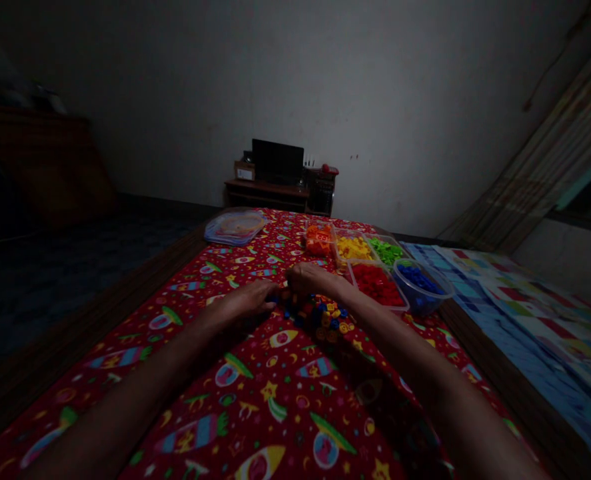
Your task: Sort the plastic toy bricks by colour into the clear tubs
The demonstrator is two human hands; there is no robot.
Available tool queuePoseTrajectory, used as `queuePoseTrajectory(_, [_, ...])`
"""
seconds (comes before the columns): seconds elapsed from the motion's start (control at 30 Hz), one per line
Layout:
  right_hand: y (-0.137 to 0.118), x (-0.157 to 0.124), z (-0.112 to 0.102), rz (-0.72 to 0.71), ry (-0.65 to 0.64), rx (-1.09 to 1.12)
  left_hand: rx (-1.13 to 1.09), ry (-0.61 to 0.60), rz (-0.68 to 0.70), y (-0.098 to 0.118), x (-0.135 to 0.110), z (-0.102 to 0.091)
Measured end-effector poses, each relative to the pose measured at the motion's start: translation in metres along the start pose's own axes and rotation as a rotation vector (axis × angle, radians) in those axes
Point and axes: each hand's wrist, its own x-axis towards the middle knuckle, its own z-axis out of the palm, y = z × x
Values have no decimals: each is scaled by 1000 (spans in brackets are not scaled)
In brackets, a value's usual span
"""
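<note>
A small pile of mixed plastic pieces (332,317), yellow, blue and orange-red, lies on the red patterned cloth. At its left edge is my left hand (252,298), its fingers stretched toward the pieces and the thumb apart. Over the far left side of the pile bends my right hand (306,277). Its fingers are curled downward and closed, and what they hold, if anything, is hidden in shadow. Some small dark and blue pieces show between the two hands. Several of the yellow pieces look round, like buttons or little wheels.
Beyond my right forearm stand clear containers of orange pieces (319,241), yellow pieces (354,249), green pieces (386,251), red pieces (375,283) and blue pieces (418,279). Stacked clear lids (235,228) lie at the far left. A dark monitor (278,161) stands by the wall.
</note>
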Motion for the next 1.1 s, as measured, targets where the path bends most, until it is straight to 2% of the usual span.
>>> queuePoseTrajectory(0.13, [-4, -22, -1, 124, 193, 321, 5, -75, -47, -13, -1, -15])
queuePoseTrajectory(0.23, [-13, -29, 10, 103, 153, 401, -31, -129, -47, -11, -6, -24])
queuePoseTrajectory(0.3, [-20, -30, 19, 26, 104, 344, -48, -156, -28, -6, -9, -26])
queuePoseTrajectory(0.4, [-26, -30, 30, -88, 136, 198, -25, -189, -21, 3, -12, -23])
queuePoseTrajectory(0.53, [-27, -31, 34, -267, 119, 79, -6, -150, -50, 4, -8, -12])
queuePoseTrajectory(0.63, [-29, -32, 30, -302, 82, 33, -72, -131, -30, 0, -4, -9])
queuePoseTrajectory(0.73, [-30, -33, 26, -282, 47, 27, -124, -139, -22, -6, -2, -14])
queuePoseTrajectory(0.83, [-26, -32, 25, -202, 83, 138, -230, -117, -42, -14, -1, -21])
queuePoseTrajectory(0.93, [-22, -30, 25, 27, 192, 403, -410, -61, -70, -18, 3, -23])
queuePoseTrajectory(1.03, [-23, -29, 26, 280, 239, 880, -612, 115, -91, -12, 11, -20])
queuePoseTrajectory(1.1, [-26, -30, 28, 392, 231, 1225, -685, 235, -58, -1, 15, -18])
